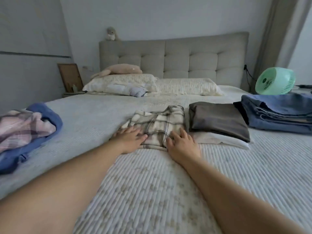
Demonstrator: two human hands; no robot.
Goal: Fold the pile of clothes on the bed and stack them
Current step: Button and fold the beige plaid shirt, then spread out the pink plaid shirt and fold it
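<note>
- I see both hands laid flat on the plaid shirt [157, 125], which lies folded near the middle of the bed [152, 183]
- My left hand [130, 138] rests on the shirt's near left corner, fingers straight and spread, gripping nothing
- My right hand [183, 144] presses the shirt's near right edge, fingers straight and slightly fanned, also holding nothing
- Just right of the plaid shirt sits a folded dark grey garment [219, 121], lying on top of a white folded piece [224, 141] whose edge shows beneath it
- Further right of the plaid shirt, a stack of folded blue jeans [278, 112] reaches the frame edge; a black item peeks out at its left side
- Well to the left of the plaid shirt lies the unfolded pile: a pink checked cloth [22, 127] bunched on a blue garment [50, 115]
- Beyond the plaid shirt, two cream pillows [152, 85] lean at the grey tufted headboard [177, 59], with a beige soft toy [118, 70] on the left pillow
- A small plush [111, 33] sits on the headboard's left end
- A mint green fan [275, 81] stands behind the jeans, right of the headboard
- A wooden frame [70, 76] leans on the wall left of the pillows
</note>
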